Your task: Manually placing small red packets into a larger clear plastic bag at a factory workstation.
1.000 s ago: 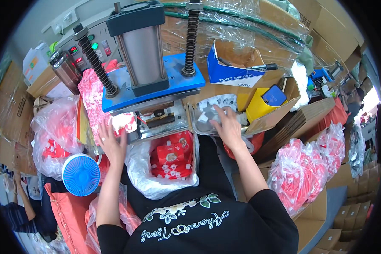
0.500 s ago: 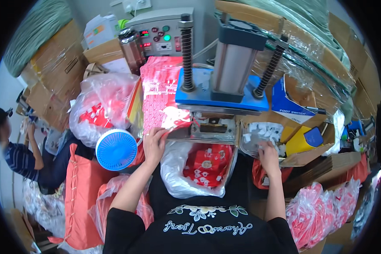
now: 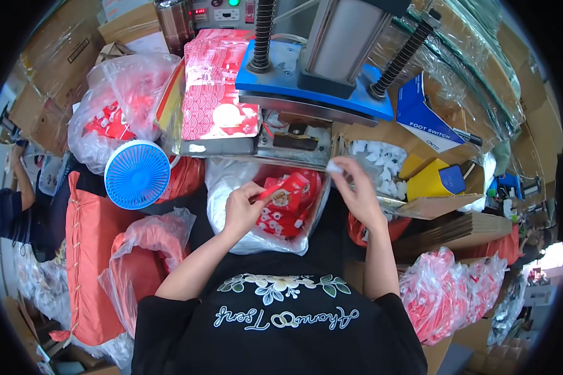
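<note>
Left hand (image 3: 243, 207) grasps a red pouch (image 3: 280, 187), its thumb and fingers closed on the pouch's near end. Hanging just right of the white plastic liner (image 3: 221, 190), the right hand (image 3: 356, 187) pinches a small white plastic piece (image 3: 334, 167) between thumb and fingertips; blur hides the piece's exact shape. Pouch and piece are apart, the pouch tilted over the liner's mouth and the piece by its far right corner.

To handle these well, I would hold the pouch by its edge rather than squeeze its body, since thin film probably creases. The white piece, small and likely slick, calls for a light pinch on its sides, so that it can be turned without slipping. Both hands would do best at one height, with the pouch's far end left uncovered and in sight. Over the liner a dropped piece might be hard to spot, as the red pouches inside (image 3: 286, 220) carry white parts too.

Right of the liner, past the right hand, lies a heap of loose white pieces (image 3: 381, 157). Beyond the liner stands the blue-plated press (image 3: 338, 87); to its far left is a stack of red patterned pouches (image 3: 200, 94), and directly left a blue-and-white fan (image 3: 137, 175).
</note>
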Demonstrator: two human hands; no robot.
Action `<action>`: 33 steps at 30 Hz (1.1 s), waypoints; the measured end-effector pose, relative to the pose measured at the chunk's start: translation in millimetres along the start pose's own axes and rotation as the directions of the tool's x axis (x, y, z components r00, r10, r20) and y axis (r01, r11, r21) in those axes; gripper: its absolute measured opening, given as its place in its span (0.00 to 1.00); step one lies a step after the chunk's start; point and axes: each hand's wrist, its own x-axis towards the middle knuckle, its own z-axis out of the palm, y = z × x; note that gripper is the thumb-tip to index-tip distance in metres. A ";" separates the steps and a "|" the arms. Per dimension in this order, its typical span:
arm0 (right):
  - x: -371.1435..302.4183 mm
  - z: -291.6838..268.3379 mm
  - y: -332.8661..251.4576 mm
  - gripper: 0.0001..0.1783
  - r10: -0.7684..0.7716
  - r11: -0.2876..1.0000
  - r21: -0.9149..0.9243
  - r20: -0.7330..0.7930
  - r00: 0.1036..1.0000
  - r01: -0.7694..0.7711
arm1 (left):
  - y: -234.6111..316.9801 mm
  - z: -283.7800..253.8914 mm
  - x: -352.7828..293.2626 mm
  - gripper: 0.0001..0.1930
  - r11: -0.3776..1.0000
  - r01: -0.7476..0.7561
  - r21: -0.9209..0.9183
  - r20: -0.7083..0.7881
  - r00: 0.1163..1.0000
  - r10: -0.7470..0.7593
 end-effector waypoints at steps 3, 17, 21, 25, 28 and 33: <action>4.7 2.7 0.9 0.10 -0.243 0.930 -0.202 0.286 0.927 0.307 | -8.7 8.6 -2.7 0.06 0.991 -0.094 0.098 0.027 0.995 0.092; 26.3 -2.1 14.8 0.19 0.024 1.000 -0.013 -0.058 0.998 -0.025 | 26.1 22.5 39.7 0.16 0.769 0.418 -0.484 0.265 0.907 -0.327; 18.2 -19.9 48.0 0.15 -0.163 0.807 -0.585 -0.095 0.982 0.077 | 42.8 25.3 56.4 0.17 0.616 0.465 -0.635 0.290 0.883 -0.368; 16.4 -2.6 73.2 0.17 -0.136 0.800 -0.599 -0.150 0.979 0.019 | 34.9 28.3 67.1 0.15 0.533 0.507 -0.678 0.296 0.851 -0.434; 19.9 -1.2 75.8 0.17 -0.134 0.830 -0.557 -0.159 0.978 0.023 | 23.6 11.8 71.9 0.15 0.851 0.279 -0.444 0.175 0.959 -0.223; 21.3 -7.6 100.4 0.12 -0.082 0.946 -0.323 -0.314 0.946 -0.026 | 7.6 -54.7 102.9 0.37 0.773 -0.176 0.610 -0.132 0.939 0.317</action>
